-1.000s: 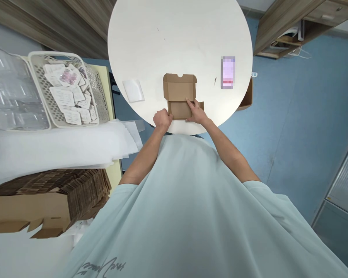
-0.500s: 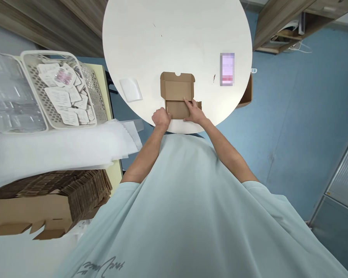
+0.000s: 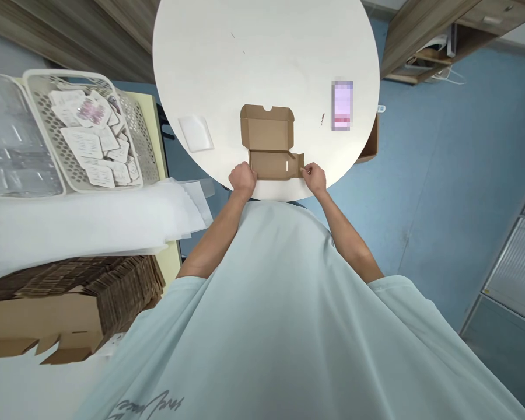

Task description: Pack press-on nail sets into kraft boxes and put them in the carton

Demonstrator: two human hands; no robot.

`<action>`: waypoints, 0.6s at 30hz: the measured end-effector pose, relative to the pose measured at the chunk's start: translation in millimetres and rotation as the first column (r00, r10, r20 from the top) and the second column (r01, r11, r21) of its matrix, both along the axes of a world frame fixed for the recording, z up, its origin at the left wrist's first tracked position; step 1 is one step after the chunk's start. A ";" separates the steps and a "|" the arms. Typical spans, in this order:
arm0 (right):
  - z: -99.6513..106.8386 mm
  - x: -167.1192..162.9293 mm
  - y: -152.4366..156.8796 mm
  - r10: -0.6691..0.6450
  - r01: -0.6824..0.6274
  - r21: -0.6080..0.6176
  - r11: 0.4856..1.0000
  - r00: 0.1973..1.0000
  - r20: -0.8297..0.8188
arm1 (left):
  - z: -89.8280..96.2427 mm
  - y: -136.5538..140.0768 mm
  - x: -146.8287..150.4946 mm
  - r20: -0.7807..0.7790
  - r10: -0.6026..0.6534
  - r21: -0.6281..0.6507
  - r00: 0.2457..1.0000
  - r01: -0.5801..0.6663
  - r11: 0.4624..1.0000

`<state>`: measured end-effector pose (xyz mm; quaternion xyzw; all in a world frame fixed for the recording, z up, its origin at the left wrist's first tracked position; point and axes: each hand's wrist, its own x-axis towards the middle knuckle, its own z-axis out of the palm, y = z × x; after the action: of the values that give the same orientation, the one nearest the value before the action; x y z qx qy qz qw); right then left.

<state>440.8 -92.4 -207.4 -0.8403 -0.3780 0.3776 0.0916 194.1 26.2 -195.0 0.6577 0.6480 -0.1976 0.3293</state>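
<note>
A brown cardboard box (image 3: 268,135) lies on the white round table (image 3: 266,58) near its front edge, its lid laid back away from me. At the box's left end, my left hand (image 3: 243,178) is closed on the side wall, with the fingertips partly hidden. My right hand (image 3: 315,177) pinches the end flap on the right, which sticks outward. A small white slot shows in the box floor beside that flap. The inside holds nothing that I can see.
On the table lie a clear plastic sleeve (image 3: 196,133) at left and a blurred phone (image 3: 342,105) at right. Left of me stand a white basket (image 3: 72,73) of printed cards, white sheets (image 3: 91,221) and stacked flat cardboard boxes (image 3: 126,297).
My right hand has moved right, from inside the box to its right end flap, which now points outward. The left hand stays at the left end.
</note>
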 end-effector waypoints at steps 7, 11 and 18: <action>13.6 -16.5 13.2 -0.026 0.026 -0.010 1.000 1.000 0.002 | 2.5 -0.4 1.1 -0.020 -0.003 -0.002 1.000 0.003 1.000; 24.6 -26.3 19.7 -0.003 0.003 0.008 1.000 0.999 -0.040 | 4.8 -1.8 1.8 -0.025 -0.010 -0.010 1.000 0.010 1.000; 19.7 -46.1 31.8 0.076 -0.072 0.039 0.997 0.992 -0.103 | 5.4 -5.4 2.3 -0.030 -0.015 -0.015 0.999 0.014 1.000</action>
<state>394.7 -60.6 -187.6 -0.8030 -0.4103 0.4176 0.1118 196.3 20.8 -189.6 0.6570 0.6466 -0.2147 0.3228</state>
